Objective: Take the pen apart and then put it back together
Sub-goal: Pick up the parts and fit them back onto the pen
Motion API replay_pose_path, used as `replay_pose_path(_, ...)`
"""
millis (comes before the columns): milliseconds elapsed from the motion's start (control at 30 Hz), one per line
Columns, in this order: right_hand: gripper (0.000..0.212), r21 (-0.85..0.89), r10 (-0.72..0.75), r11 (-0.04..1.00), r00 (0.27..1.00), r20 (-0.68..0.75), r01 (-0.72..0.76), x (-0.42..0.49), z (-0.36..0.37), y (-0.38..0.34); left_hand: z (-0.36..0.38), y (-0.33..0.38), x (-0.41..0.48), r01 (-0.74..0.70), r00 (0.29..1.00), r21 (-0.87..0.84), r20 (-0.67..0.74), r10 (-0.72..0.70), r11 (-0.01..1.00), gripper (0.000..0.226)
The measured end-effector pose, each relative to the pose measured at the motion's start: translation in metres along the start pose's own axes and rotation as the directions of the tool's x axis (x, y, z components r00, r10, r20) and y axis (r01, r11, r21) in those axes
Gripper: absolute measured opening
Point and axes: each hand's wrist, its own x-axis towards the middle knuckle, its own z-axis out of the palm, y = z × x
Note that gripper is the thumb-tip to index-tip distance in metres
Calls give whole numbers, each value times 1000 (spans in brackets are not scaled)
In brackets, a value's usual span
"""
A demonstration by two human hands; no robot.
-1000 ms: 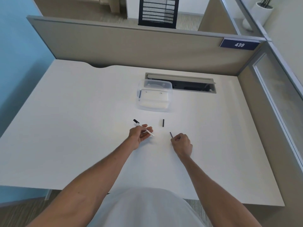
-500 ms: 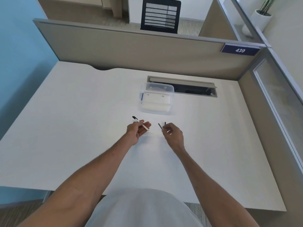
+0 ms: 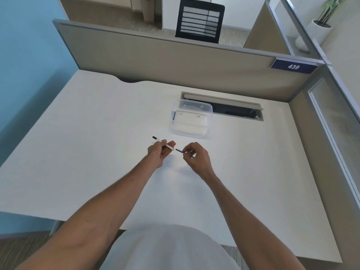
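My left hand (image 3: 158,152) grips a white pen barrel (image 3: 169,146) with a black end pointing up-left, held just above the white desk (image 3: 97,143). My right hand (image 3: 195,155) pinches a thin dark refill (image 3: 179,151), whose tip sits at or inside the open end of the barrel. Whether the right hand also holds the other small dark piece I cannot tell; the fingers hide it.
A clear plastic box (image 3: 191,118) with small parts inside stands just beyond the hands. Behind it is an open cable slot (image 3: 233,109) in the desk. Beige partitions close the far and right sides.
My right hand picked up the dark pieces from the desk and brought the thin refill to the barrel's open end. The small dark piece no longer lies on the desk.
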Motion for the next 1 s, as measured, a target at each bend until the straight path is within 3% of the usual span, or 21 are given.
replay_pose_path(600,12,-150,9,989,1000,21,-6,3,11,0,-5,-5,-4,24,1000,-13,7,-24,1000,8)
replay_pose_path(867,3,-254,-135,958,991,1,131,1,15,-4,-2,-5,-4,27,1000,-14,4,-27,1000,8)
replay_pose_path(1000,11,-208,-168,965,986,-20,160,3,16,-9,2,-3,-6,35,999,-25,22,-35,999,10)
